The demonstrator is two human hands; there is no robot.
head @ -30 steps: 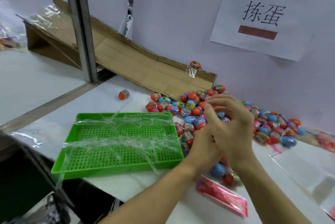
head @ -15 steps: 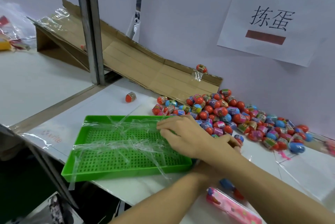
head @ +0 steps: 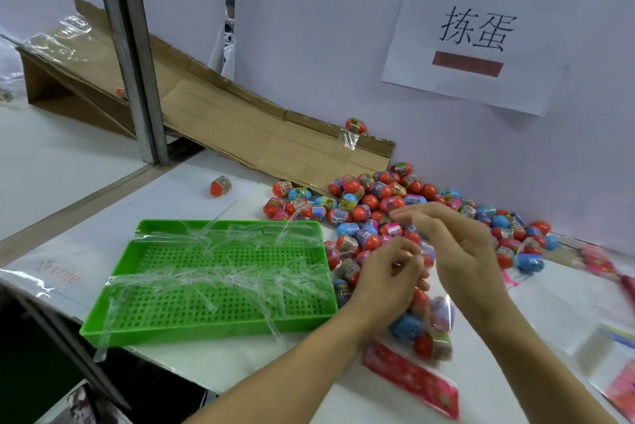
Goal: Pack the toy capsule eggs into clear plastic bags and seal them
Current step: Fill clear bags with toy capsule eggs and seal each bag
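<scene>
One bag filled so far, by the look of it: a clear plastic bag (head: 433, 327) stuffed with capsule eggs, lying on the desk (head: 178, 197) directly under both grips, its pink header card (head: 410, 377) pointing toward the near edge. Mouth of that bag gathered up in the left hand (head: 388, 277), fingers curled and pinching the film; sealing judged under way, not finished. Right hand (head: 457, 248) just beyond and to the right of that pinch, fingers loosely extended and spread; whether a strip of tape sits between its fingertips cannot be told through the blur. Plenty left: a large heap of loose capsule eggs (head: 395, 204), red, blue and pink, spread beyond the grips against the back wall, plus one stray egg (head: 220, 186) well off to the left. Left of the grips, touching distance, a green perforated tray (head: 213, 315) strung with many clear tape strips (head: 220, 277), presumably the sealing supply. More pink cards and flat bags at the far right, blurred. White desk, a cardboard ramp (head: 220, 121) sloping down toward the heap with one egg (head: 356, 125) taped near its lip, a grey metal post (head: 130, 52), pale wall panels, and a paper sign (head: 474, 35) with two handwritten characters.
</scene>
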